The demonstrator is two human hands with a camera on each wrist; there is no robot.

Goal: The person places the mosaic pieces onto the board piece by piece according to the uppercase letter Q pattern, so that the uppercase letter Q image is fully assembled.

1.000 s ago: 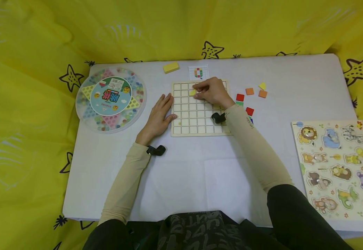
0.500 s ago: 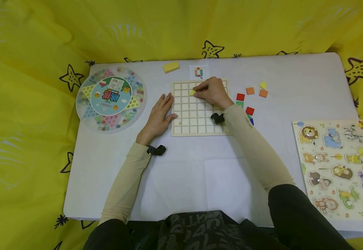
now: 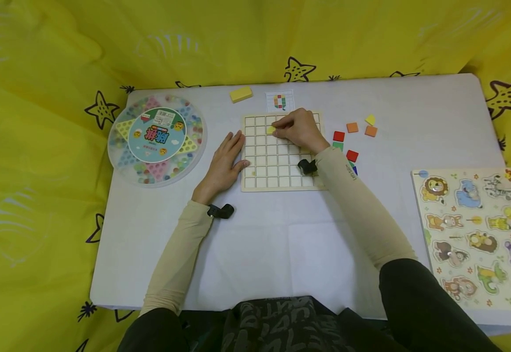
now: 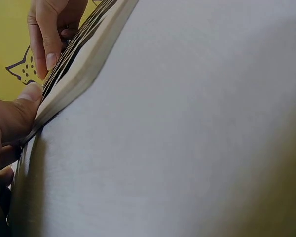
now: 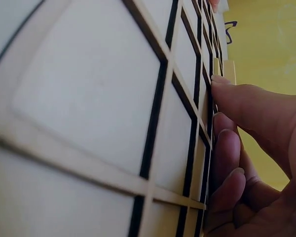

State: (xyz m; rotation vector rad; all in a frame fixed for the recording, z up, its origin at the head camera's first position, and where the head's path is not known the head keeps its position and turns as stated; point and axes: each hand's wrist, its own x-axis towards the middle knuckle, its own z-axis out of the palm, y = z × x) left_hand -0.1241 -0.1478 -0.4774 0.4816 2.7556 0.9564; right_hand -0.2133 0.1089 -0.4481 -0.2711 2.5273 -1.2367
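A pale wooden grid board (image 3: 260,188) lies on the table in the head view. One of its upper cells has a small yellow square tile (image 3: 270,130) in it. My right hand (image 3: 300,130) reaches over the board from the right, thumb and forefinger tips together at that tile's right edge, its other fingers curled beneath. My left hand (image 3: 225,164) lies flat with straight fingers along the board's left edge. In the left wrist view its thumb (image 4: 27,101) rests on the rim of the board.
Beyond the board are a pattern card (image 3: 279,101) and a yellow block (image 3: 241,95). Red tiles (image 3: 339,136), orange tiles (image 3: 352,127), a green piece and a yellow triangle (image 3: 370,120) lie to the right. A round game box (image 3: 156,135) stands left, an animal puzzle (image 3: 475,234) right.
The thumb of my right hand has drawn up closer to the forefinger at the yellow tile. My left hand stays where it was.
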